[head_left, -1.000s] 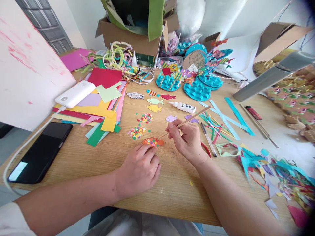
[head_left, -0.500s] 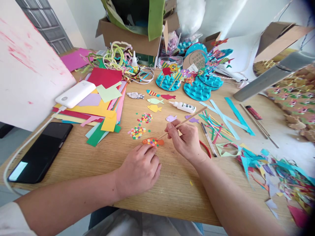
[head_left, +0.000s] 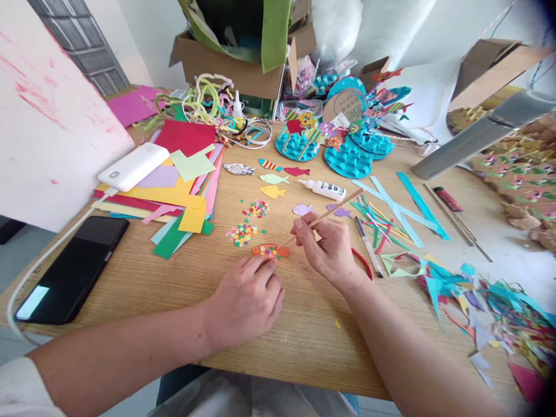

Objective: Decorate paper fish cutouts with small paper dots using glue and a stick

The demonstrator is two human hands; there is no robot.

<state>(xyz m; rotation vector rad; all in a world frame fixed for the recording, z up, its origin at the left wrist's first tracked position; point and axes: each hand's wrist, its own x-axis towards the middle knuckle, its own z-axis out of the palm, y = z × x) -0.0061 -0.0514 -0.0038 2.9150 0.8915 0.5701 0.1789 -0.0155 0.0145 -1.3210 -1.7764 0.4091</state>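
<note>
An orange paper fish (head_left: 284, 251) dotted with coloured paper circles lies flat on the table. The fingertips of my left hand (head_left: 247, 295) press on its lower edge, fingers bent and close together. In a pinch grip, my right hand (head_left: 325, 246) holds a thin wooden stick (head_left: 336, 211) slantwise. Its lower tip meets the fish's upper side near the tail, at the dots. Just left of the fish are a pile of paper dots (head_left: 243, 234) and a pile of smaller confetti (head_left: 257, 209). Red scissor handles (head_left: 362, 263) show partly behind my right wrist.
Further back lie several cut paper fish (head_left: 273, 191) and a white glue bottle (head_left: 324, 189). Coloured paper sheets (head_left: 186, 139), a power bank (head_left: 132, 166) and a phone (head_left: 73, 269) occupy the left. Paper strips (head_left: 382, 223), a pen (head_left: 368, 246) and scraps (head_left: 482, 307) lie right.
</note>
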